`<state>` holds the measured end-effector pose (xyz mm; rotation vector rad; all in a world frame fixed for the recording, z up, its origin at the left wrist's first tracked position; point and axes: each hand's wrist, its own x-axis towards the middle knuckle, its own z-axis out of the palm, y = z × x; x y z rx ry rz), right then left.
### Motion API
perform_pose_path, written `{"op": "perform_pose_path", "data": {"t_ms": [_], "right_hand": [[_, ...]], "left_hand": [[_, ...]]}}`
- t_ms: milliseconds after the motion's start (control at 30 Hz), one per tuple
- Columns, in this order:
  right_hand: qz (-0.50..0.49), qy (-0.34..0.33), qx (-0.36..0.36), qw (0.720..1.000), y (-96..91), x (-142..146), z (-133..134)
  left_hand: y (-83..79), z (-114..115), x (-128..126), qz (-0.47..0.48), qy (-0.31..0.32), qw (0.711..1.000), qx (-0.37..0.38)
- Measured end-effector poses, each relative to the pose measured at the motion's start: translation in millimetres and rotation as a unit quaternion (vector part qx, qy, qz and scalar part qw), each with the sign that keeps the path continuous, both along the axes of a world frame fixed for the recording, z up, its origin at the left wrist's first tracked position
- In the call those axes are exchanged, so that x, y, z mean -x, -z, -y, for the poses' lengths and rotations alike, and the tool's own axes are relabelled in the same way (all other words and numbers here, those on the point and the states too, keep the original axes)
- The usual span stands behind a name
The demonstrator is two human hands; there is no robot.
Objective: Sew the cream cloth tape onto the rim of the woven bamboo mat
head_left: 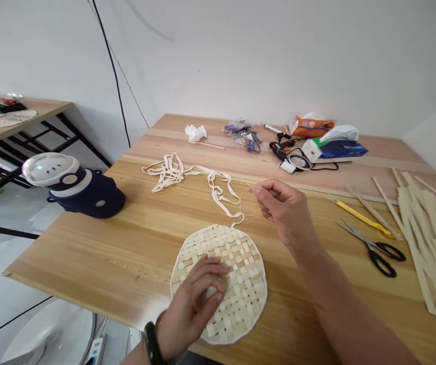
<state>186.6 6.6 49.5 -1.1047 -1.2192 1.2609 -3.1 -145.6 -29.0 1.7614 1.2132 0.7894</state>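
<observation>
A round mat [246, 294] woven from pale flat strips lies on the wooden table, edged with white ribbon. My left hand [197, 299] rests on its lower left part, fingers loosely bent and the thumb close to the index finger; nothing is gripped in it that I can see. Above the mat's far right edge, my right hand [280, 205] pinches a fine thread between thumb and index finger. Whether a needle is in that pinch is too small to tell. Loose white ribbon [221, 195] trails from the mat's far rim to a tangled heap farther back.
Scissors [371, 246], a yellow-handled tool [362, 215] and bamboo strips [426, 228] lie at right. Toward the back are a glue gun [282, 148], tape roll [299, 161], tissue packs [335, 149] and a plastic bag [244, 136]. A dark blue bottle [84, 190] stands near the left edge.
</observation>
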Motion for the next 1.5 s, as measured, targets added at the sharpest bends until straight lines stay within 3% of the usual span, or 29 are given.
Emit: {"op": "perform_pose_path", "data": {"t_ms": [100, 167, 267, 333, 433, 500, 600, 833, 967, 1500], "right_hand": [[-0.009, -0.006, 0.002, 1.0, -3.2, -2, 1], [-0.015, -0.002, 0.005, 1.0, -7.3, -5, -1], [-0.021, 0.007, -0.012, 1.0, -16.3, -9, -11], [-0.026, 0.019, -0.04, 0.999, -24.1, -9, -21], [-0.052, 0.052, -0.082, 0.994, -36.4, -3, -36], [-0.098, 0.07, -0.1, 0.988, -42.7, 4, -44], [-0.147, 0.073, -0.1, 0.981, -46.4, 14, -54], [-0.053, 0.064, -0.088, 0.993, -42.3, 10, -62], [-0.026, 0.062, -0.109, 0.992, -43.5, 7, -60], [0.059, 0.081, -0.155, 0.983, -43.8, 13, -54]], "left_hand": [[0.3, -32, -17, 0.024, -0.029, 0.999, -0.002], [-9.2, -55, -25, 0.037, -0.036, 0.998, 0.026], [-40.8, -89, -31, 0.097, -0.044, 0.988, 0.115], [-69.5, -112, -34, 0.163, -0.079, 0.974, 0.135], [-106.8, -143, -42, 0.245, -0.141, 0.957, 0.059], [-119.3, -161, -48, 0.29, -0.164, 0.943, 0.011], [-119.1, -181, -56, 0.337, -0.175, 0.925, -0.002], [-104.9, -206, -60, 0.379, -0.16, 0.911, 0.04], [-108.2, -206, -57, 0.376, -0.138, 0.915, 0.039], [-118.4, -195, -52, 0.398, -0.177, 0.899, 0.048]]}}
